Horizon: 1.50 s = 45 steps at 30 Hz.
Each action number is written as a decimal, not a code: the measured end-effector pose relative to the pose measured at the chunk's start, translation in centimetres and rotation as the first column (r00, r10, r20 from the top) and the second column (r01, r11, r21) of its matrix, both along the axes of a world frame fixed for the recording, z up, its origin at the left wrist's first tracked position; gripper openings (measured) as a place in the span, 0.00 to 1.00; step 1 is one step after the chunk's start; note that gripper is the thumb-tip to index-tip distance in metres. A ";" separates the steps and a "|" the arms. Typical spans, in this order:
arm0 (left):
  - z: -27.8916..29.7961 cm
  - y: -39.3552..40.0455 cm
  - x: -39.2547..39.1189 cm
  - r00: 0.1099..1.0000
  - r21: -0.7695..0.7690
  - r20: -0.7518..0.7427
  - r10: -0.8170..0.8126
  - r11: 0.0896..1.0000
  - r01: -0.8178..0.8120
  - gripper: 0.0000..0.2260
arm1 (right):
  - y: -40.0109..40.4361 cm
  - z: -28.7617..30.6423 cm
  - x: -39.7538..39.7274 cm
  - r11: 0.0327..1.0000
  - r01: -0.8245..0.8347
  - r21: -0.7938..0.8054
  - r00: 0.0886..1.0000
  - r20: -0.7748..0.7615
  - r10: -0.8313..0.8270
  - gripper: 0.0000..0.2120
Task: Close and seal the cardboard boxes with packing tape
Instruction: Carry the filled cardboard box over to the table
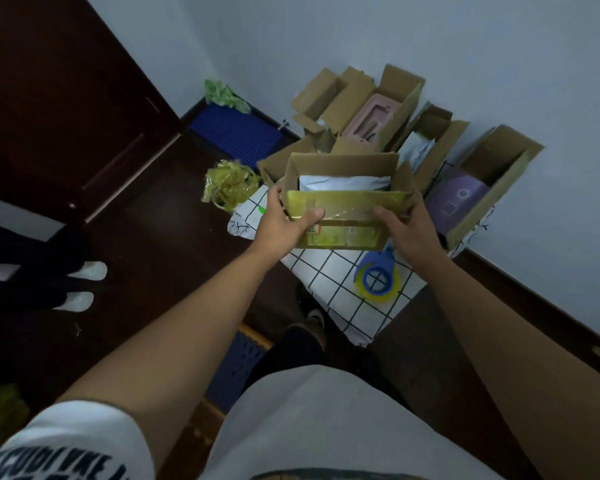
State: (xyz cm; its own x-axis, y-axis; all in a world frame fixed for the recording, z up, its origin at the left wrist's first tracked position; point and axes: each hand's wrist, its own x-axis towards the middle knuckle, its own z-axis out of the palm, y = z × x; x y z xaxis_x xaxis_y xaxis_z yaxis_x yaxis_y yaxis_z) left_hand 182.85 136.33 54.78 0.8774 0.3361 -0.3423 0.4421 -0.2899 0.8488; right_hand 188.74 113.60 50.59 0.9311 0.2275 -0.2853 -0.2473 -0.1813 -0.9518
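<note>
I hold a small open cardboard box (pixel 347 209) over a checked cloth (pixel 329 285). Its near side is covered in yellowish tape and a white packet lies inside. My left hand (pixel 284 220) grips its left end, thumb on the taped near side. My right hand (pixel 409 226) grips its right end, thumb on that same side. The flaps stand up. A blue tape dispenser with a yellowish roll (pixel 378 275) lies on the cloth just below the box.
Three other open cardboard boxes stand behind: one with a pink item (pixel 371 112), one with white packing (pixel 426 147), one with a purple item (pixel 478 192). A wad of used tape (pixel 229 185) and a blue crate (pixel 232 133) sit left. Another person's feet (pixel 84 282) stand at the left.
</note>
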 end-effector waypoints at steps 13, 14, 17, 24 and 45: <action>-6.5 13.1 14.2 0.972 -0.137 -0.023 -0.232 0.964 0.227 0.39 | 12.4 -3.7 7.9 0.918 0.299 -0.259 0.954 0.072 -0.291 0.21; -6.9 14.7 15.3 0.970 -0.140 -0.019 -0.242 0.961 0.237 0.38 | 14.1 -3.9 8.5 0.911 0.320 -0.262 0.947 0.077 -0.311 0.22; -7.4 18.2 18.1 0.964 -0.149 -0.003 -0.266 0.953 0.263 0.36 | 18.3 -3.4 9.6 0.888 0.386 -0.248 0.922 0.068 -0.382 0.24; -6.5 17.2 21.4 0.896 -0.125 -0.030 -0.442 0.891 0.436 0.33 | 18.6 -1.0 9.1 0.783 0.552 -0.289 0.828 0.073 -0.556 0.25; -23.8 11.6 16.2 0.921 -0.179 0.105 -0.375 0.904 0.388 0.36 | 14.1 -17.3 1.4 0.660 0.541 -0.522 0.841 0.348 -0.414 0.28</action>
